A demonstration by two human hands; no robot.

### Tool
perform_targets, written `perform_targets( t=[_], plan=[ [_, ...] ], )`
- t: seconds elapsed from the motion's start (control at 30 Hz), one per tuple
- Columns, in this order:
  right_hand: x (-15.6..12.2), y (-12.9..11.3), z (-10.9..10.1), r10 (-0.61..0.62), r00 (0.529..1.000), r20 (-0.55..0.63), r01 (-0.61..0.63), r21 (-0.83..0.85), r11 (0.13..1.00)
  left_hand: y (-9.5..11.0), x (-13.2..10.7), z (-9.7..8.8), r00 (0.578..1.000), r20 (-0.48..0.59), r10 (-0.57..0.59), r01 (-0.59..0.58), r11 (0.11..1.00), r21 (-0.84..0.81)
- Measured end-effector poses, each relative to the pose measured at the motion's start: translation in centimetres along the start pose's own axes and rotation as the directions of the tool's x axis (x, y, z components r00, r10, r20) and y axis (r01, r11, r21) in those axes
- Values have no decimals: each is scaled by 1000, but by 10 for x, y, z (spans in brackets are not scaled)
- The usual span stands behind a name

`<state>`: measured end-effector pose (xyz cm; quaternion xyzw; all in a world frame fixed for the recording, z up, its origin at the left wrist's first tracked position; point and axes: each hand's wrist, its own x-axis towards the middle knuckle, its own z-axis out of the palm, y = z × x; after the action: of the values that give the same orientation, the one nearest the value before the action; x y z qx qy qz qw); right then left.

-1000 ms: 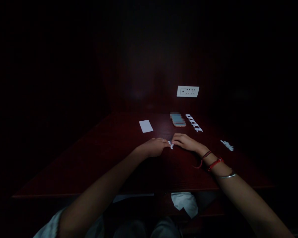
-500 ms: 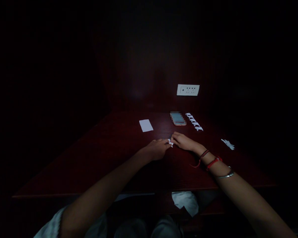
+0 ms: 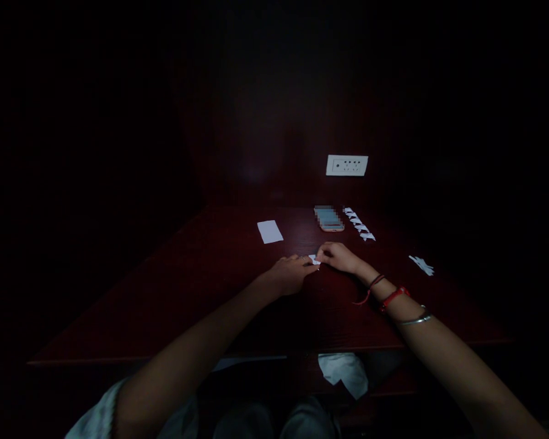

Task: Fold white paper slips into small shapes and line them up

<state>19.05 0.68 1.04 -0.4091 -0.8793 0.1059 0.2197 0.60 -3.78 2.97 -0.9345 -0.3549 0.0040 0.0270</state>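
Note:
A small white folded paper piece (image 3: 314, 260) lies on the dark red table (image 3: 210, 292), pinched between both my hands. My left hand (image 3: 289, 272) rests on the table with its fingers curled onto the paper's left side. From the right, my right hand (image 3: 339, 256) grips the paper with bent fingers; red cords and a metal bangle circle that wrist. Most of the paper is hidden by my fingertips.
A flat white paper sheet (image 3: 269, 231) lies at the back left. A phone (image 3: 329, 218) sits behind my hands, with a row of small folded paper pieces (image 3: 359, 224) beside it and another folded piece (image 3: 421, 264) at the right. A white wall socket (image 3: 346, 165) is above.
My right hand's fingers have curled up and drawn slightly back over the paper piece. The left hand has shifted a little nearer it. The view has barely moved.

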Motion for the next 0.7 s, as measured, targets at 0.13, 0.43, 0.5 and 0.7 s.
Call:
perform_targets(
  t=[0.13, 0.43, 0.5, 0.7],
  plan=[
    [0, 1, 1, 85, 996, -29, -83, 57, 995, -1, 2, -1, 1000, 14, 4, -4, 1000, -21],
    [-2, 9, -2, 42, 999, 14, -44, 145, 988, -11, 2, -3, 999, 54, 9, -5, 998, -57],
    [-2, 10, -3, 36, 999, 8, -37, 143, 989, -16, 3, -2, 998, 45, 31, -28, 998, -60],
    [-2, 11, 0, 146, 989, -9, -143, 151, 978, -26, 8, 4, 995, -11, 101, -102, 993, -60]
  ],
)
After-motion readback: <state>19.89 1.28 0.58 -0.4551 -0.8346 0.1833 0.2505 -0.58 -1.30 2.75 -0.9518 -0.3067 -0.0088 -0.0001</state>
